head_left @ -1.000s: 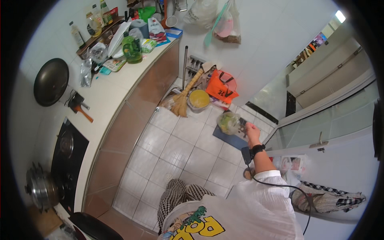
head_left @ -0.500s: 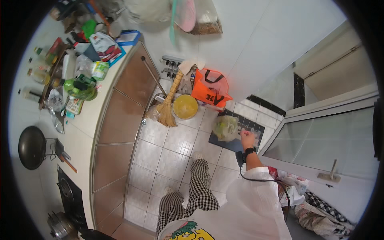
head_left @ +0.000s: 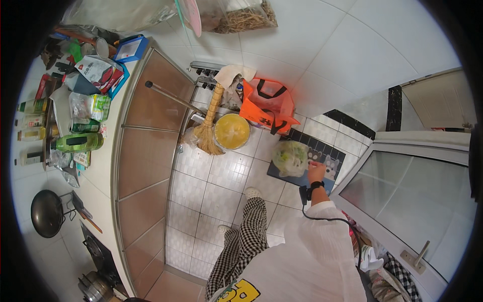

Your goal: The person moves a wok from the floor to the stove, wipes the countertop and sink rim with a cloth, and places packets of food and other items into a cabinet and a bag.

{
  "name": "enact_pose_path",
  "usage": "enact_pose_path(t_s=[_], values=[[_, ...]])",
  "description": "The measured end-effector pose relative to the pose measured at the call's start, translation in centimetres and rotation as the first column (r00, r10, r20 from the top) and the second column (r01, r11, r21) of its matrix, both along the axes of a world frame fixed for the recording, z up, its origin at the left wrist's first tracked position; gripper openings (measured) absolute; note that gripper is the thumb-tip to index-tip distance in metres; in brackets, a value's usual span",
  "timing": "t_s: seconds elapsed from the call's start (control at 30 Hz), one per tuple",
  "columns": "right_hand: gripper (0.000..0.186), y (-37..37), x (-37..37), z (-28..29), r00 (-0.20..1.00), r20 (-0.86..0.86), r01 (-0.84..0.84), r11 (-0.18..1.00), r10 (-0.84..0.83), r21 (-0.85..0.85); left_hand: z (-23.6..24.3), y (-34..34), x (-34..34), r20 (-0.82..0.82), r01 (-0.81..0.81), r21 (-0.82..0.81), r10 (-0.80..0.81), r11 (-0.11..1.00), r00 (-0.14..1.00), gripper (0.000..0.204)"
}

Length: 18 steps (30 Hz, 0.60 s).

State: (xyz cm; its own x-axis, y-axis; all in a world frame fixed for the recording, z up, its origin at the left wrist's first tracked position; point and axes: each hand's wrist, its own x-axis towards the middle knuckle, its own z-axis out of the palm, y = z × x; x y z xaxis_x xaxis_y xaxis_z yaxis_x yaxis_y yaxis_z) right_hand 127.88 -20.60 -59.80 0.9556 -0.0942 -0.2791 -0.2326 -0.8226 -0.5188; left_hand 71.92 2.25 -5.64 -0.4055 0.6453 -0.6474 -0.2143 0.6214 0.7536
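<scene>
My right hand (head_left: 315, 171), with a black watch and a cabled device at the wrist, is closed on a clear plastic bag (head_left: 290, 158) with green leafy produce inside. The bag is held out over a patterned mat (head_left: 328, 170) on the tiled floor (head_left: 201, 216). My left hand is not in view. Just beyond the bag sit an orange tote (head_left: 266, 100) with black handles, a yellow-topped bucket (head_left: 231, 132) and a straw broom (head_left: 211, 121).
A cabinet (head_left: 143, 151) with a crowded worktop (head_left: 113, 171) curves along the left, carrying a hob (head_left: 98, 254) and pot (head_left: 93, 289). A glass-panelled door (head_left: 397, 196) is at the right. Bags hang on the wall (head_left: 327, 55) above the broom.
My view has tilted and moved towards the doorway and mat. My legs have stepped forward; the bag in my right hand moved along with me, with more of the glass door now showing.
</scene>
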Motion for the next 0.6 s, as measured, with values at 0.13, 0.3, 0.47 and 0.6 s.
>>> enact_pose_path(t_s=[0.13,0.3,0.47,0.6], values=[[0.015,1.2,0.4,1.3,0.998,0.062,-0.015,0.995,0.021,-0.096,-0.2,0.2,0.1,-0.004,-0.009,-0.021,0.009,1.000,1.000,0.018],[0.013,1.2,0.2,1.2,1.000,-0.004,0.017,0.991,-0.018,-0.130,-0.2,0.2,0.1,-0.013,-0.020,-0.036,0.020,0.999,1.000,0.018],[0.016,-0.9,0.7,-0.5,1.000,-0.003,-0.031,0.996,0.031,-0.084,-0.3,-0.3,0.2,0.000,-0.021,-0.046,0.021,0.999,1.000,0.018],[0.020,0.5,-0.4,0.7,0.977,-0.149,-0.165,0.982,0.150,-0.095,-0.1,-1.6,-0.7,0.027,-0.074,-0.023,0.074,0.997,0.997,0.018]])
